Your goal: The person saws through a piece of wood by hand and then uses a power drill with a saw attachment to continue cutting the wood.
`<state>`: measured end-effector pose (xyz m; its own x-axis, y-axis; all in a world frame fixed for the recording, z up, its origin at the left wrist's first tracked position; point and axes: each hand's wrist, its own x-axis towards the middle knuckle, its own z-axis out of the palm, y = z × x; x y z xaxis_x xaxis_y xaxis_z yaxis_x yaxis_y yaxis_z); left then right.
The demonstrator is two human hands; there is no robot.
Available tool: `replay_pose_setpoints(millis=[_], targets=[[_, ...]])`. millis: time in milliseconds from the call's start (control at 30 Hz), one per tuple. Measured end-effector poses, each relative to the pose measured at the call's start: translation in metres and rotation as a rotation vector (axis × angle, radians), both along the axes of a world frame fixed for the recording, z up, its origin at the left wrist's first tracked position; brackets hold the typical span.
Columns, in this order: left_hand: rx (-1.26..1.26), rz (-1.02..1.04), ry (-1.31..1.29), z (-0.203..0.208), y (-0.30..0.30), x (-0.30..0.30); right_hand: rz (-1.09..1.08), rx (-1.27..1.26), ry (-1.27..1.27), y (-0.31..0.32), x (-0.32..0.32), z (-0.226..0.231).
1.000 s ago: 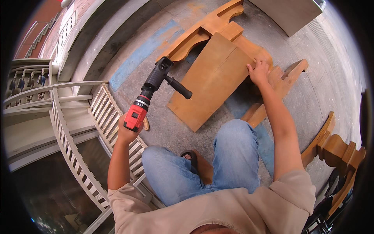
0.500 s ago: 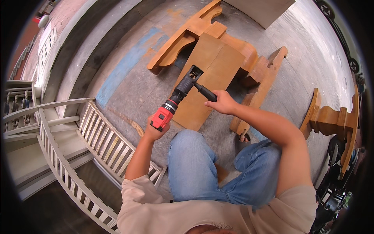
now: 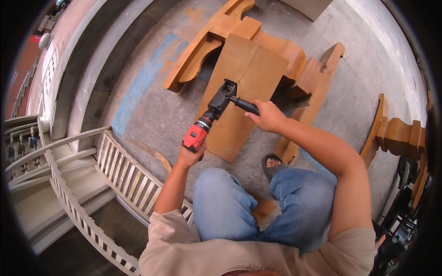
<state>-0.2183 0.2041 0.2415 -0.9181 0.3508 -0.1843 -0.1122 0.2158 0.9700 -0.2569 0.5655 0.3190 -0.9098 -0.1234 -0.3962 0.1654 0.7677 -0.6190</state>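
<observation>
My left hand (image 3: 190, 156) is closed round the grip of a red and black cordless drill (image 3: 195, 136). A black saw-type attachment (image 3: 220, 100) with an open front end is fitted to the drill's chuck. Its black side handle (image 3: 244, 105) sticks out to the right, and my right hand (image 3: 269, 116) is wrapped round the end of it. The tool overlaps the left part of a flat brown wooden board (image 3: 258, 69); whether its front end touches the board I cannot tell. That board rests across an orange-brown wooden furniture base (image 3: 287, 50) with curved feet.
A slatted white wooden piece (image 3: 131, 170) stands at the left, near my left arm. Another carved wooden base (image 3: 400, 138) is at the far right, with a motorcycle (image 3: 400, 234) close by. Grey stone steps (image 3: 99, 60) curve along the back left. My sandalled foot (image 3: 272, 165) shows below the base.
The view has shifted a little, and my knees sit slightly lower in it. More of my right foot shows now. Both hands keep their hold on the drill and its side handle.
</observation>
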Motion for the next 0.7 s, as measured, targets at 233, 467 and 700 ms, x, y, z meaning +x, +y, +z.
replay_pose_setpoints(millis=[233,467,700], targets=[[-0.063,-0.037,0.015,0.006,0.001,-0.013,0.0,0.075,-0.046,0.0,0.003,0.012],[-0.189,-0.163,0.154,0.001,0.004,-0.014,0.077,0.168,-0.069,-0.008,-0.027,0.014],[-0.2,-0.168,0.126,-0.025,-0.02,-0.01,0.055,0.1,0.003,-0.016,-0.015,-0.01]])
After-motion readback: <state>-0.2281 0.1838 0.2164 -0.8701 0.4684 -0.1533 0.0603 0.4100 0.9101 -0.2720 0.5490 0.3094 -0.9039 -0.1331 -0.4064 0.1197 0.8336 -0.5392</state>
